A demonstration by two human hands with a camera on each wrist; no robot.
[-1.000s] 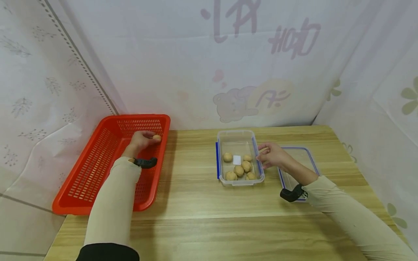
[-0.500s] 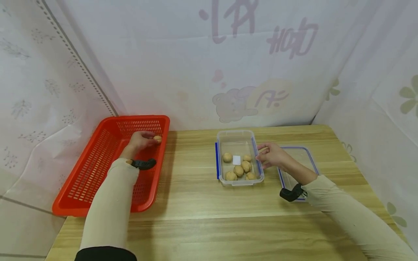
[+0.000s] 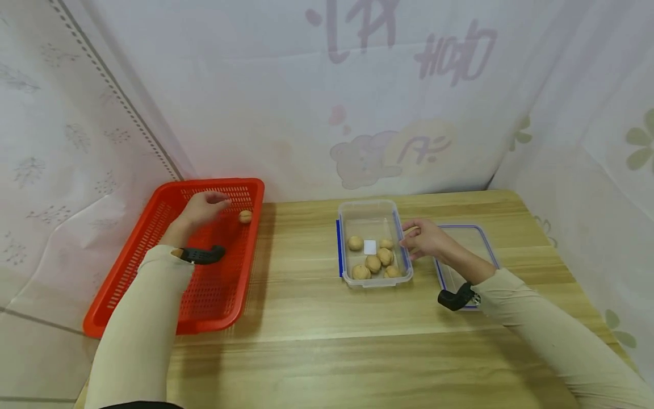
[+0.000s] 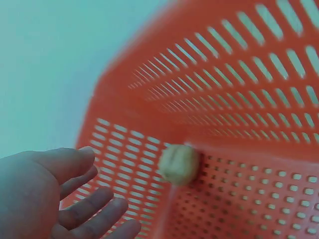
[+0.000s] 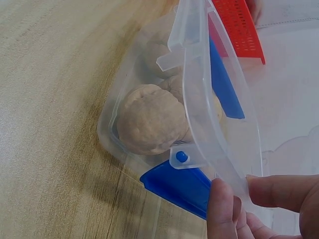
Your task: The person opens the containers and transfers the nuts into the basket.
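My left hand hovers over the red plastic basket, its fingers loosely bent with nothing between them. A single walnut lies in the basket's far right corner, a short way from my fingertips; the left wrist view shows this walnut against the slotted wall. My right hand pinches the right rim of a clear plastic food container between thumb and fingers. Several walnuts sit inside that container, mostly towards its near end. Blue clips hang off its sides.
A clear lid with a blue seal lies on the wooden table, partly under my right forearm. A white square shows on the container's floor. Printed white cloth hangs behind and along both sides.
My left hand has let go of the walnut in the basket and moved up and left from it. The right hand keeps its hold on the container.
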